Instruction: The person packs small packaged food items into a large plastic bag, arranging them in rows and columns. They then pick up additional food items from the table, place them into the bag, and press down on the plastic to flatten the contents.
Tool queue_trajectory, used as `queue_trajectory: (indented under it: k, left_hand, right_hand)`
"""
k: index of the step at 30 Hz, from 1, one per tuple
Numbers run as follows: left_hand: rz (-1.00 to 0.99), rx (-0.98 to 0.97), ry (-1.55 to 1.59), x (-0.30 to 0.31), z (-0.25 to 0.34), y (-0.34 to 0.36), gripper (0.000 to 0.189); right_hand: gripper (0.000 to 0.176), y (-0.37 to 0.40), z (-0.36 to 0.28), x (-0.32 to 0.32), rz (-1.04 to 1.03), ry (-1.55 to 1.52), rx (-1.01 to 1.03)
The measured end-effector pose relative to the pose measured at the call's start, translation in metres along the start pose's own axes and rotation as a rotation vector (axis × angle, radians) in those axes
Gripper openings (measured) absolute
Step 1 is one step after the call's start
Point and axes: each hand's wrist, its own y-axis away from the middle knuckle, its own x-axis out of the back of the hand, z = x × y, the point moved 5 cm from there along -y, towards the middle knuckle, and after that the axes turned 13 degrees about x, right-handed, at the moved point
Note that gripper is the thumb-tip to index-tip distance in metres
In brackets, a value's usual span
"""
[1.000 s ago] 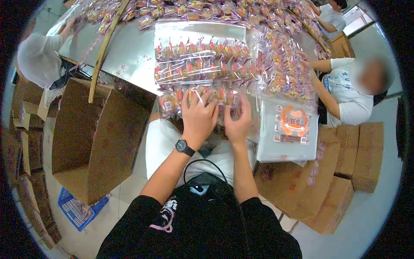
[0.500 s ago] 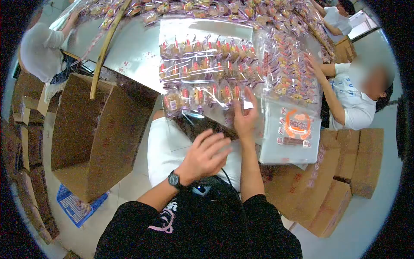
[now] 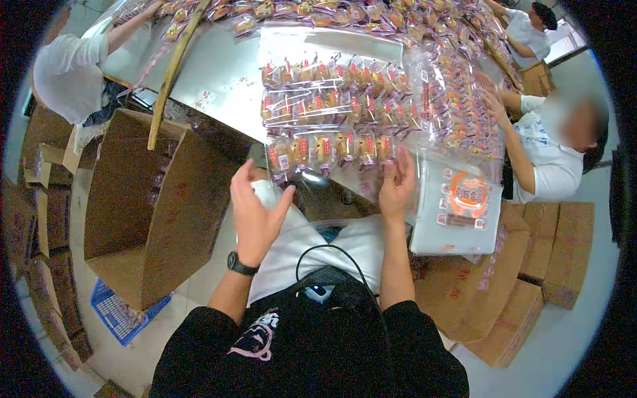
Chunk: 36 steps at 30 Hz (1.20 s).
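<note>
A large clear plastic bag (image 3: 328,45) lies at the table's front edge with rows of small wrapped pastries (image 3: 325,147) in it. Its front end hangs over the edge. My left hand (image 3: 259,212), below a black watch, is raised at the bag's lower left corner, thumb and fingers apart, holding nothing. By the right end of the front row is my right hand (image 3: 397,184), fingers upward and spread beside the bag's lower right side. Right of it lies a stack of flat printed bags (image 3: 458,205).
An open cardboard box (image 3: 159,219) stands left, above a blue basket (image 3: 126,312). Closed boxes (image 3: 561,245) are at right. Wooden sticks (image 3: 174,79) border heaped pastries (image 3: 318,12). Co-workers (image 3: 73,73) stand left and right; one person's hand is on another filled bag (image 3: 458,99).
My left hand has moved left and opened out by the bag's corner. My right hand stays near the bag's right side. Another pastry shows at the front row's right end.
</note>
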Motion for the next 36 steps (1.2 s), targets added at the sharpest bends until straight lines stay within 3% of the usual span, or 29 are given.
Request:
queue_trajectory:
  k: [3, 7, 9, 10, 13, 16, 18, 19, 21, 24, 29, 30, 31, 32, 33, 36]
  left_hand:
    - [-0.212, 0.102, -0.010, -0.026, -0.018, -0.017, 0.068]
    - [-0.242, 0.026, -0.079, -0.029, -0.020, -0.021, 0.067]
    - [-0.193, -0.123, -0.113, -0.026, -0.015, -0.017, 0.062]
    - [-0.191, -0.070, -0.071, -0.026, -0.018, -0.017, 0.059]
    - [-0.164, 0.023, 0.011, -0.028, -0.027, -0.022, 0.049]
    - [-0.096, 0.045, 0.025, -0.022, -0.025, -0.025, 0.041]
    - [-0.047, 0.127, 0.076, -0.018, -0.028, -0.021, 0.037]
    - [-0.004, 0.039, 0.061, -0.017, -0.026, -0.020, 0.035]
    - [0.079, -0.140, 0.034, -0.015, -0.019, -0.018, 0.032]
    - [0.162, -0.207, -0.080, -0.012, 0.003, -0.011, 0.029]
    - [0.108, -0.260, 0.005, -0.028, -0.018, -0.017, 0.033]
    - [0.090, -0.191, 0.050, -0.027, -0.021, -0.018, 0.037]
    - [0.070, -0.116, 0.094, -0.025, -0.026, -0.018, 0.040]
    - [0.055, -0.044, 0.136, -0.024, -0.031, -0.018, 0.044]
    - [-0.009, 0.037, 0.177, -0.025, -0.040, -0.019, 0.059]
    - [-0.089, 0.066, 0.584, -0.019, -0.057, -0.017, 0.053]
  right_hand:
    - [0.055, 0.004, 0.000, 0.004, -0.062, 0.092, -0.042]
    - [0.065, 0.002, -0.008, 0.005, -0.319, 0.328, -0.028]
    - [0.073, 0.005, -0.001, 0.006, -0.334, 0.289, 0.007]
    - [0.076, 0.007, 0.003, 0.004, -0.344, 0.266, 0.020]
    - [0.073, 0.012, 0.001, 0.003, -0.203, 0.340, 0.189]
    - [0.069, 0.014, 0.006, 0.004, -0.012, -0.040, -0.140]
    - [0.065, 0.008, -0.004, 0.000, 0.019, -0.019, -0.215]
    - [0.063, 0.007, -0.006, 0.002, 0.044, -0.003, -0.249]
    - [0.063, 0.009, -0.002, 0.003, -0.044, 0.103, -0.172]
    - [0.066, 0.010, 0.004, 0.003, -0.112, 0.264, -0.060]
    - [0.073, 0.022, 0.001, 0.010, -0.095, 0.403, -0.096]
    - [0.074, 0.030, 0.005, 0.012, -0.083, 0.395, -0.082]
    - [0.065, 0.038, -0.003, 0.016, 0.004, 0.290, 0.018]
    - [0.056, 0.050, -0.004, 0.025, 0.053, 0.171, -0.090]
    - [0.047, 0.061, -0.010, 0.036, 0.098, 0.049, -0.193]
    - [0.026, 0.073, -0.031, 0.062, 0.131, 0.000, -0.165]
